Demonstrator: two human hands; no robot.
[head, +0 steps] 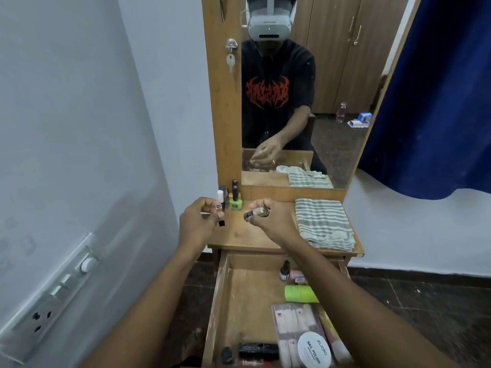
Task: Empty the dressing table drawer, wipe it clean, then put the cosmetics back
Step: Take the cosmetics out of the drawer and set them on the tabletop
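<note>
L hand (198, 224) fingers closed on small dark-capped bottle (221, 220); R hand (271, 217) fingers pinch beige bottle (253, 214), both over counter (239, 239).

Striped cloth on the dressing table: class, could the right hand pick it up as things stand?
Probably not at once. The striped cloth lies uncovered just beside the right hand, but its fingers already hold a small bottle.

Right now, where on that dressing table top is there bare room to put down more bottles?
The tabletop is bare in the middle, between the bottles at the back left corner and the striped towel on the right, below both hands. The back left is crowded; the towel fills the right side.
</note>
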